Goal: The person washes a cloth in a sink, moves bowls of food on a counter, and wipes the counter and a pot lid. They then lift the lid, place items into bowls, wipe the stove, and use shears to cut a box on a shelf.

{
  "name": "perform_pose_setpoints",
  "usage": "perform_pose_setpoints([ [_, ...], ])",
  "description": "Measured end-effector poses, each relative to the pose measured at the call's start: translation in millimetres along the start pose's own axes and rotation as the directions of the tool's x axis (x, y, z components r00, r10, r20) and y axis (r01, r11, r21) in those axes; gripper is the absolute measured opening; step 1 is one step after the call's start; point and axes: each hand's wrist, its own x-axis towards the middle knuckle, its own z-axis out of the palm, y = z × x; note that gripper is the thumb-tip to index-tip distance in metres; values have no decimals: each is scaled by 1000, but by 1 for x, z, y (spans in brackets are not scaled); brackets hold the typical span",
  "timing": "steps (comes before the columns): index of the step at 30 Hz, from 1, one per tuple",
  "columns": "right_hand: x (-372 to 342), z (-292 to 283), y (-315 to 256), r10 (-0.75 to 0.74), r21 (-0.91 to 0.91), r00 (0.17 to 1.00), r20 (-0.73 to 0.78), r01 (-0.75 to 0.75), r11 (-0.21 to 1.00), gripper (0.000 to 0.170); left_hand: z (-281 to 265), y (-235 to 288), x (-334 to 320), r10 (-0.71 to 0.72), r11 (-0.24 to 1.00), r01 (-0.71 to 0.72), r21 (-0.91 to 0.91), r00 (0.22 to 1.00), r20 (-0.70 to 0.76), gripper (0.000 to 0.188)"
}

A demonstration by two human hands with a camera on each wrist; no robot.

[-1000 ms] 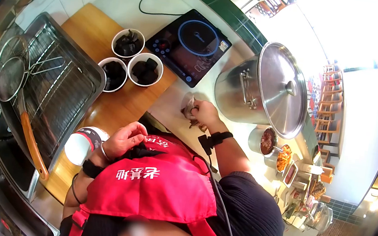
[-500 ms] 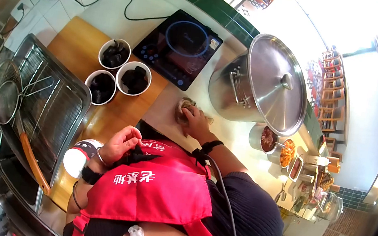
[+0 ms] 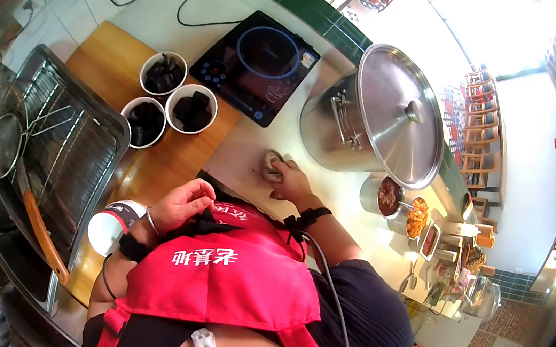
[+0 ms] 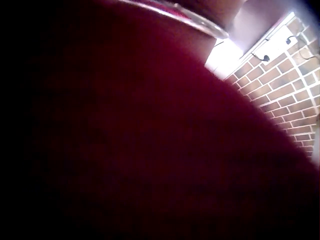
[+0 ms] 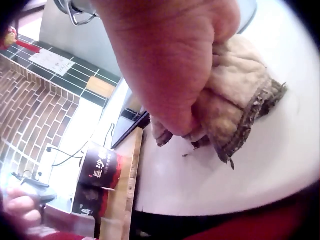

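Note:
In the head view my right hand (image 3: 293,184) grips a crumpled, stained rag (image 3: 270,165) on the pale countertop (image 3: 238,158). The right wrist view shows the rag (image 5: 235,85) bunched under the fingers, its frayed, dirty edge against the counter. My left hand (image 3: 181,204) is in front of the red apron (image 3: 229,279), fingers loosely bent and nothing visible in them. Beside that forearm stands a white paper bucket (image 3: 105,231). Dark red fabric fills most of the left wrist view, with a bracelet (image 4: 175,12) at its top.
Several white tubs, one a front tub (image 3: 191,109), hold black pieces on a wooden board (image 3: 220,134). Behind are an induction cooker (image 3: 257,65) and a large lidded pot (image 3: 341,119). A rack tray (image 3: 72,139) with strainers lies left; food containers line the right.
My right hand has moved the rag left over the counter, from nearer the pot, and now bunches it after lying flatter over it. The left hand stays by the apron.

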Motion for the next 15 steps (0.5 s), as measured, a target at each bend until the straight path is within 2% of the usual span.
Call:
perform_pose_setpoints([
  [3,-13,1,5,7,-6,999,-52,-8,1000,48,5,5,-4,-24,999,25,-24,999,32,19],
  [8,-41,0,11,56,7,994,-91,-56,998,51,11,3,-10,-41,998,45,-42,995,86,18],
  [15,-93,-8,20,195,-20,967,-166,-201,979,53,21,-5,-14,-49,998,56,-32,981,186,17],
])
